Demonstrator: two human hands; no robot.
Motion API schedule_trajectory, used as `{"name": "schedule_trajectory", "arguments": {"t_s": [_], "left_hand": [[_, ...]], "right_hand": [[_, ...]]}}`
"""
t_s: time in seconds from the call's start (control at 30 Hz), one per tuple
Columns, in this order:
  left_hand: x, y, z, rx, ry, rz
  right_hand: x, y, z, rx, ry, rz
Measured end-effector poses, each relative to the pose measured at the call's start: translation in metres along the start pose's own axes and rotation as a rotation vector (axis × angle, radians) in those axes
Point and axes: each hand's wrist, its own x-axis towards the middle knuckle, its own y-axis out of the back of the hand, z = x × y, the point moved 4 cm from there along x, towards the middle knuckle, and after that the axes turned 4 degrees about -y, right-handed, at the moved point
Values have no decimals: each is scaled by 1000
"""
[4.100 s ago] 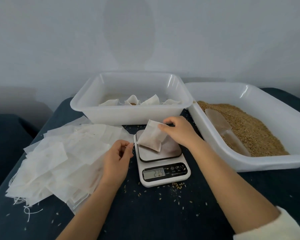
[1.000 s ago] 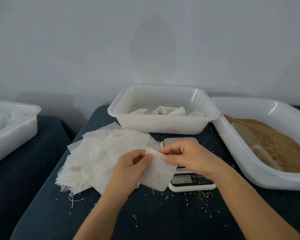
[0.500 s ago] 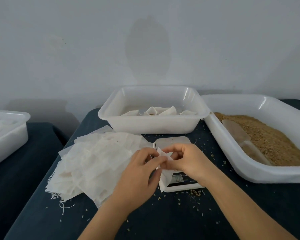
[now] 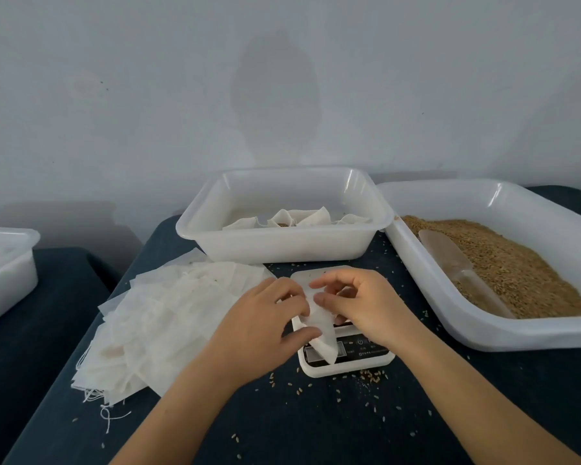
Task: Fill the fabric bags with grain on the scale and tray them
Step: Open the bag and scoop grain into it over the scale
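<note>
One empty white fabric bag (image 4: 321, 330) over the scale (image 4: 346, 360), thin, limp, long axis running from far-left down to near-right. Left hand (image 4: 262, 330) and right hand (image 4: 359, 303) both pinch it. Three white plastic tubs: filled-bag tray (image 4: 282, 243), grain bin (image 4: 483, 323) holding one translucent scoop (image 4: 450, 260), third tub (image 4: 4, 273) on the left. Loose bag pile (image 4: 168, 317) beside the scale.

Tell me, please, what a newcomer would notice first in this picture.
First, the two hands, left hand and right hand, which hold one white bag over the scale in the middle. Next, the big tray of brown grain on the right, with a scoop lying in it. On the left lies a pile of empty bags.
</note>
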Motion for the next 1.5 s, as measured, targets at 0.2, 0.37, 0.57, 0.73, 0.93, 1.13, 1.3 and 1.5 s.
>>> {"name": "schedule_trajectory", "arguments": {"t_s": [0.2,0.37,0.57,0.73,0.93,1.13,1.3,1.5], "left_hand": [[19,6,-7,-37,24,26],[26,-5,0,111,-126,-72],[37,-11,-5,-170,25,124],[43,-13,-8,-148,64,152],[48,-17,-8,-113,70,158],[53,-24,-2,-98,50,121],[52,-24,-3,-114,50,124],[56,-22,-4,-96,41,142]], "right_hand": [[6,5,-8,-518,61,4],[17,17,-11,-310,-44,-36],[18,34,-10,-258,-93,-164],[24,111,-13,-415,-137,101],[37,185,38,-1233,-708,-24],[27,182,65,-1112,-861,-127],[31,202,53,-983,-743,109],[38,220,32,-1030,-664,-4]]}}
